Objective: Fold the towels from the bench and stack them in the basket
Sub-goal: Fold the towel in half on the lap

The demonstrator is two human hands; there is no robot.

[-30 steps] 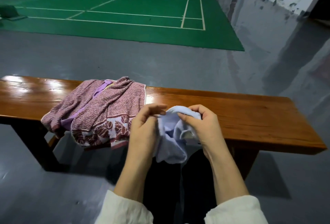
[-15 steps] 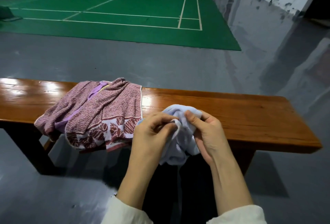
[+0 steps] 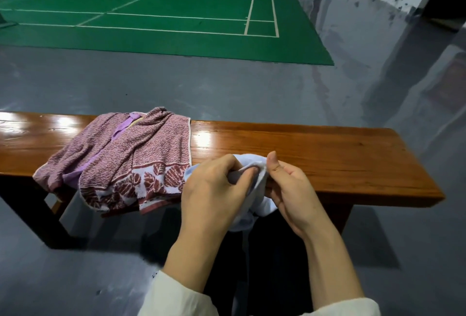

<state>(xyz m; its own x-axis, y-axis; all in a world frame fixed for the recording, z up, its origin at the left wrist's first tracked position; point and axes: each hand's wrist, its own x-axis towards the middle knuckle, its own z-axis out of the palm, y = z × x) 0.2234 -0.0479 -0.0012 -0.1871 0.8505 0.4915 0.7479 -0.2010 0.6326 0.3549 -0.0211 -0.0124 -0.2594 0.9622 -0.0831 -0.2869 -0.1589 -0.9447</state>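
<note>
**Both hands bunching light blue towel at the counter's near edge**

Light blue towel (image 3: 252,163) sits crumpled between my two hands, centre-right of the frame, in front of the near edge of the counter (image 3: 340,154). A loose tail of it hangs down below my palms.

My left hand (image 3: 214,189) has its fingers (image 3: 228,164) curled over the cloth, with the thumb tip pinching a fold. My right hand (image 3: 292,192) grips the other side. Its thumb (image 3: 273,164) sticks up against the top of the bundle and the rest of its fingers are curled in under the cloth.

Against half a second back: both hands hold about the same spot and are still on the towel. The right thumb now stands more upright instead of lying flat on the fold. Less towel bulges above my knuckles, so the bundle is drawn in tighter. One second back the hands were a little further apart, with more cloth showing between them.

The patterned red-and-white towel (image 3: 141,159) is unchanged, heaped on the counter left of centre, its leaf border hanging over the near edge just beside my left hand. A purple towel (image 3: 121,127) peeks out from under it. Grey floor (image 3: 227,88) beyond, green court (image 3: 176,28) across the upper part of the frame.
</note>
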